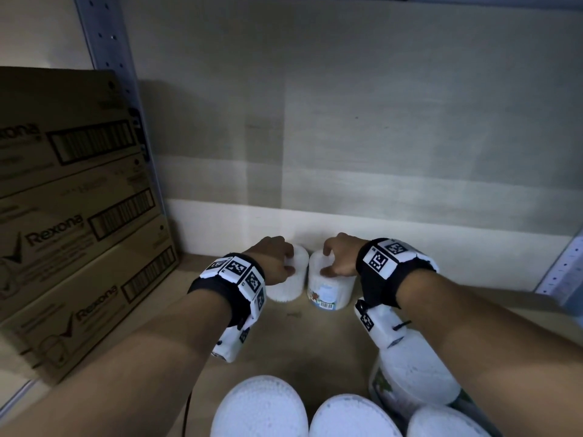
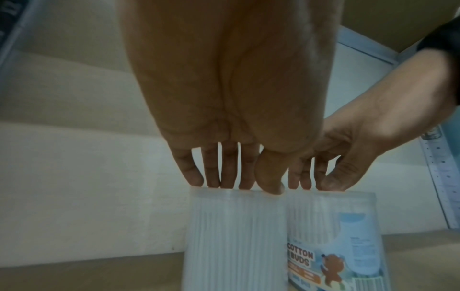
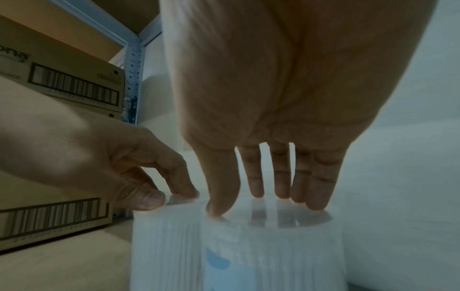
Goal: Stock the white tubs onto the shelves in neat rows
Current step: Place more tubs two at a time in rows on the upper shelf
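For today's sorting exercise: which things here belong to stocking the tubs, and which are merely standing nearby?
Part of the job:
- left hand on the plain white ribbed plastic tub
- right hand on the bear-labelled white tub
- white-lidded tubs waiting in front
- brown shelf board

Just nearby:
- brown cardboard Rexona cartons

Dim, cool light. Shelf board (image 1: 315,339) tan, running back to a pale wall (image 1: 378,137) with a brighter white band along its base. Perforated grey metal upright (image 1: 107,48) at left; another upright (image 1: 564,266) at right. Stacked brown Rexona cartons (image 1: 79,216) stand at left, beside the left upright.
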Demonstrator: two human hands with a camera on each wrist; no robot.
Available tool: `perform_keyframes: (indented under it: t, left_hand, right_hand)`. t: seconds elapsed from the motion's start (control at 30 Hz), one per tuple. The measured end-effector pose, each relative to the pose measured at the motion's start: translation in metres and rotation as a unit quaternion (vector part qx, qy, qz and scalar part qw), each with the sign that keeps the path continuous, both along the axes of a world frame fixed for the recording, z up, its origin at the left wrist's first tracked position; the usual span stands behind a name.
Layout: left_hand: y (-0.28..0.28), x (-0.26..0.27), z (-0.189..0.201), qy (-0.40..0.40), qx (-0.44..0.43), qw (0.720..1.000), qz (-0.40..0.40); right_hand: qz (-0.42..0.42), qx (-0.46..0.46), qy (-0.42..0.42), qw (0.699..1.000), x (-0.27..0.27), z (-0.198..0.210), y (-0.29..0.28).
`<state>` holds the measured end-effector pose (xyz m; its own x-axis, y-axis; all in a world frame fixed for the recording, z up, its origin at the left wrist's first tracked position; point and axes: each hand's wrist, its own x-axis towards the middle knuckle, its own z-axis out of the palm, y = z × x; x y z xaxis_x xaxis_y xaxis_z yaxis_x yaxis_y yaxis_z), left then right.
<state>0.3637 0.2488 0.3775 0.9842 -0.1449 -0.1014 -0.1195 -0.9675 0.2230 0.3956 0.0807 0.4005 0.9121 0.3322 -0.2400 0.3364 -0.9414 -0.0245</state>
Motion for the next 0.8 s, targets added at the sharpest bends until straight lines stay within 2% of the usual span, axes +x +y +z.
perform_keyframes:
  t: [0.33, 0.47, 0.57, 0.8]
  left_hand:
    - [0.001, 0.001, -0.004, -0.007, 0.002, 1.000, -0.005]
    - [0.000, 0.001, -0.005, -0.014, 0.003, 1.000, -0.003]
    - [0.000, 0.002, -0.005, -0.012, 0.000, 1.000, 0.001]
    - [0.001, 0.002, -0.007, -0.013, -0.005, 1.000, 0.000]
  right_hand:
    - [0.035, 0.024, 0.025, 0.999, -0.006, 0.009, -0.005]
    - [0.037, 0.052, 0.002, 0.998, -0.007, 0.009, -0.008]
    - [0.007, 0.066, -0.025, 0.997, -0.006, 0.006, -0.006]
    - [-0.011, -0.013, -0.020, 1.000, -0.005, 0.002, 0.002]
